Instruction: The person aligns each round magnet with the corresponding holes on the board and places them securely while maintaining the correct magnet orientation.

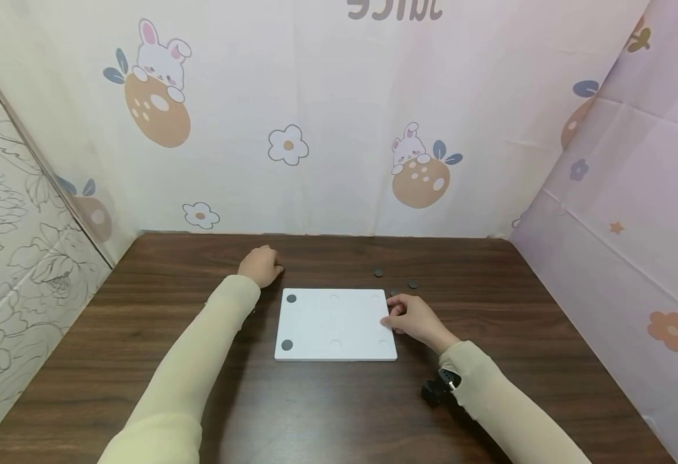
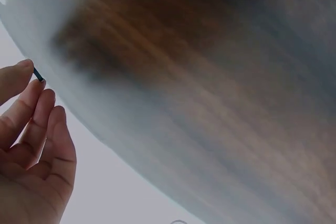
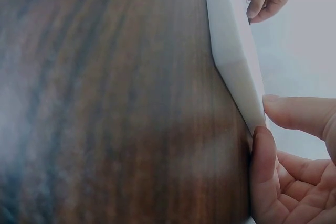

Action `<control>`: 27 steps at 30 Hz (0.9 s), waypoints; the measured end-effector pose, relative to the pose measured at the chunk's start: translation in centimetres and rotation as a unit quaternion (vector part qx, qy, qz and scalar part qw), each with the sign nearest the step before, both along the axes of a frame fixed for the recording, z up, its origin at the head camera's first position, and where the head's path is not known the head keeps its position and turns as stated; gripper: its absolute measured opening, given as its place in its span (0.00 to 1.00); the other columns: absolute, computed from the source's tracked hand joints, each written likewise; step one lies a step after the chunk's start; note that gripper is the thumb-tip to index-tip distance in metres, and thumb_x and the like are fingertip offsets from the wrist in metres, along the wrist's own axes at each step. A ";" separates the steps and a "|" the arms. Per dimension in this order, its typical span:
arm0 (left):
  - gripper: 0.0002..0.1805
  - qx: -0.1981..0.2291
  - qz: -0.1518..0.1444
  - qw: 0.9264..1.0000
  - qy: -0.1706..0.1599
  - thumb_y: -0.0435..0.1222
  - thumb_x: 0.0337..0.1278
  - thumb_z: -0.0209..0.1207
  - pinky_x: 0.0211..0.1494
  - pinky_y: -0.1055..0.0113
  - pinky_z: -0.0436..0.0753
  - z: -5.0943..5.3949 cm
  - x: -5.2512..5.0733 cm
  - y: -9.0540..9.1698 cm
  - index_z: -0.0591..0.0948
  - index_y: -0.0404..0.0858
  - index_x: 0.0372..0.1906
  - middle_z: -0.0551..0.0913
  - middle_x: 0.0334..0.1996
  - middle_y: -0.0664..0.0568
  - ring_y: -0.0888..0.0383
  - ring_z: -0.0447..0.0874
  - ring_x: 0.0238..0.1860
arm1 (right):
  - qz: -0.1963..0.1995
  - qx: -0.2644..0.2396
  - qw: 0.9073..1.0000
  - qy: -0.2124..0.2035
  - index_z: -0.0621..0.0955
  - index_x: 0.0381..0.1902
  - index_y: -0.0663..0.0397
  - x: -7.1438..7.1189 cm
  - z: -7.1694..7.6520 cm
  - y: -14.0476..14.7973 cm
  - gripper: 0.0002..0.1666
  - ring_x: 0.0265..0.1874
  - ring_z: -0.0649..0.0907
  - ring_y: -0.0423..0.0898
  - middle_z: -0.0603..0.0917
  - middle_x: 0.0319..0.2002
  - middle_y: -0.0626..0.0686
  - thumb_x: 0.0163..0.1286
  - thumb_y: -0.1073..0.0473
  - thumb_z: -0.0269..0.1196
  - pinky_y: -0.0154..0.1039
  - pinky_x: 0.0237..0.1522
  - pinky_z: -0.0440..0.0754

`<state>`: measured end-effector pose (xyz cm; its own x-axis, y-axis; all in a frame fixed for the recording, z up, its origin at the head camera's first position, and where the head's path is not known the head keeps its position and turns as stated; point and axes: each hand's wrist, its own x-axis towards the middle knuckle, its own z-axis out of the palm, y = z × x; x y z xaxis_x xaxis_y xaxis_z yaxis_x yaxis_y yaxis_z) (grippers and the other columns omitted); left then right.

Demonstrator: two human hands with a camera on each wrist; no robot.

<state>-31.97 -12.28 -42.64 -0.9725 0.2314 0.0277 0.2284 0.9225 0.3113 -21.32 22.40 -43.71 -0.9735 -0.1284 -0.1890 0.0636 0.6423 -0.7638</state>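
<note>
A white rectangular board [image 1: 333, 322] lies flat on the table, with shallow round recesses in its top. Dark round discs sit in its far left recess [image 1: 291, 298] and near left recess [image 1: 287, 345]. Just beyond the board's far left corner, my left hand [image 1: 260, 265] pinches a thin dark disc [image 2: 38, 74], seen edge-on between thumb and forefinger in the left wrist view. At the right edge, my right hand [image 1: 417, 319] holds the board, thumb on its rim and a finger against its side wall [image 3: 239, 72].
Beyond the board's right end, loose dark discs lie on the brown wooden table [image 1: 327, 412]: one disc [image 1: 378, 273], another disc [image 1: 412, 284], and one partly behind my right fingers. A patterned curtain [image 1: 339, 180] rises along the table's far edge.
</note>
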 end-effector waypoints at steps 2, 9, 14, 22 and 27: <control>0.12 0.006 -0.009 1.000 0.006 0.37 0.65 0.59 0.50 0.53 0.83 0.2 0.3 0.2 0.85 0.34 0.47 0.81 0.47 0.42 0.46 0.82 0.48 | -0.001 -0.001 1.000 0.000 0.75 0.58 0.66 0.0 0.0 0.0 0.30 0.26 0.78 0.42 0.78 0.29 0.52 0.61 0.60 0.70 0.35 0.32 0.81; 0.12 0.016 -0.041 0.999 0.025 0.37 0.64 0.61 0.49 0.57 0.83 1.3 1.6 1.3 0.85 0.34 0.47 0.82 0.46 0.43 0.48 0.83 0.46 | 0.004 -0.001 1.000 0.003 0.75 0.58 0.67 -0.1 0.0 0.0 0.29 0.26 0.77 0.42 0.78 0.29 0.51 0.61 0.60 0.70 0.35 0.31 0.80; 0.12 0.031 -0.055 0.998 0.029 0.37 0.63 0.62 0.48 0.59 0.83 1.8 2.3 2.0 0.85 0.35 0.46 0.82 0.44 0.46 0.51 0.83 0.45 | -0.003 0.000 1.000 -0.003 0.76 0.58 0.65 0.0 0.1 0.0 0.29 0.27 0.77 0.43 0.78 0.29 0.51 0.61 0.60 0.70 0.35 0.32 0.81; 0.12 0.045 -0.064 0.997 0.021 0.38 0.62 0.63 0.48 0.62 0.83 2.2 3.3 2.9 0.85 0.36 0.46 0.82 0.43 0.49 0.54 0.82 0.43 | -0.001 0.001 1.000 -0.006 0.76 0.58 0.66 -0.1 0.1 0.0 0.29 0.27 0.77 0.43 0.78 0.29 0.51 0.61 0.60 0.70 0.34 0.32 0.81; 0.11 0.051 -0.086 0.994 0.033 0.38 0.62 0.64 0.49 0.62 0.83 2.7 4.0 3.5 0.85 0.36 0.45 0.82 0.42 0.50 0.55 0.82 0.43 | 0.003 0.006 1.000 0.000 0.75 0.58 0.66 -0.1 0.0 0.1 0.30 0.27 0.77 0.43 0.78 0.29 0.51 0.61 0.59 0.70 0.35 0.32 0.81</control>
<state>-27.95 -8.81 -39.99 -0.9139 0.3871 0.1219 0.4032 0.8320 0.3810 -21.45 22.51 -43.70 -0.9727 -0.1316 -0.1911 0.0604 0.6515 -0.7563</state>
